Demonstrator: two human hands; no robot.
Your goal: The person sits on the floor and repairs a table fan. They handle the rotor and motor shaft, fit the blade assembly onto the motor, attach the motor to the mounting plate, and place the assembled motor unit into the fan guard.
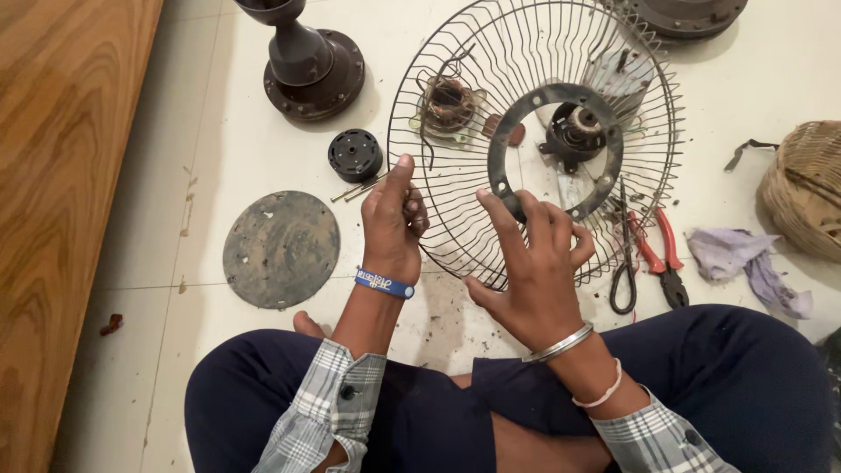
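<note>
Both hands on the wire fan guard (pixel 534 131) lying flat ahead of me: left hand (pixel 392 219) pinched shut on its near-left rim, right hand (pixel 532 254) spread open, fingertips on the black centre ring (pixel 505 149), so right's closer.

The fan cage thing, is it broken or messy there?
It looks taken apart, not broken. The wire fan guard lies flat on the floor with both hands on it. Motor parts sit loose underneath, and dark grit is scattered on the tiles.
</note>
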